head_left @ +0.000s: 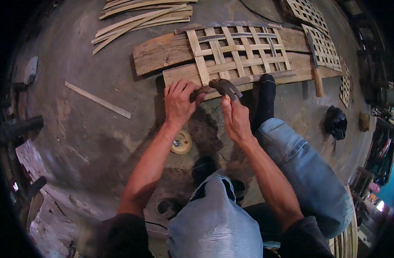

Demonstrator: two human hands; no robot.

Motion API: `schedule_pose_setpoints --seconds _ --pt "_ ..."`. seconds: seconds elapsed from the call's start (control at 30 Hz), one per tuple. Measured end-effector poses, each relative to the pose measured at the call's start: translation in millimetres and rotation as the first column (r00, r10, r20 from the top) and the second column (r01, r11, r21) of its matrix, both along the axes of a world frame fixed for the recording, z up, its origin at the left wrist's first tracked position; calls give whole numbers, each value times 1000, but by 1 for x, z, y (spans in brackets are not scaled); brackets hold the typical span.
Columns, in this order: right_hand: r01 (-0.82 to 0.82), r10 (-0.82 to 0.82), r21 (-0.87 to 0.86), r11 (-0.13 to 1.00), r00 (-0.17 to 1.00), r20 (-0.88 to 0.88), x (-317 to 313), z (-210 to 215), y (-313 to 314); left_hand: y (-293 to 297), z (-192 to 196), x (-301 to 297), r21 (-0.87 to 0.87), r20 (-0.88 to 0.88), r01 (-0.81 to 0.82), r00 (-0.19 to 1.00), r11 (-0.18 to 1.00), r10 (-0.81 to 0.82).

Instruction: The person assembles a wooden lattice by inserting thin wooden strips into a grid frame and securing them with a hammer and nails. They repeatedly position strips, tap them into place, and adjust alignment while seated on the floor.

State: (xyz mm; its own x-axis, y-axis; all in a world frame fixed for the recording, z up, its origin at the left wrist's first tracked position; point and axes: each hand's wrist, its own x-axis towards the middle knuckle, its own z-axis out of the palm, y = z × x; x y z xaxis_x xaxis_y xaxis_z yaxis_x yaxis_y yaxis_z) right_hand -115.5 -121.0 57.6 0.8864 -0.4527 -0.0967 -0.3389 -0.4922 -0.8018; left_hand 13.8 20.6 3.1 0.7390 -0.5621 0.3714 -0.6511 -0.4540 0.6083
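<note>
A woven lattice panel of pale flat strips lies on thick wooden boards in front of me. Along its near edge runs a thin wooden rail. My left hand is closed at the rail's left end, thumb below and fingers bent over. In my right hand is a hammer, its dark head just over the rail beside the left fingers. The fist covers most of its handle. Any nail under the head is hidden. My black-socked foot reaches the panel's near edge.
A round yellowish container with small metal bits sits below my hands. Loose strips are piled far left; a single strip lies left. At right are a wooden-handled blade, more lattice panels and a black plastic bag.
</note>
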Motion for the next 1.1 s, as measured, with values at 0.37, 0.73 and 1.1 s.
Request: schedule_pose_setpoints --seconds 0.37,0.73,1.1 --pt "45 -43 80 996 999 -18 10 9 0 0 1 -3 54 -55 4 998 999 -1" --pt "131 -124 -51 990 985 116 46 -9 -6 3 -2 0 40 -9 2 1000 999 -2" --pt "139 -136 -50 989 989 54 61 -5 -4 4 -5 2 34 14 8 1000 999 -8"
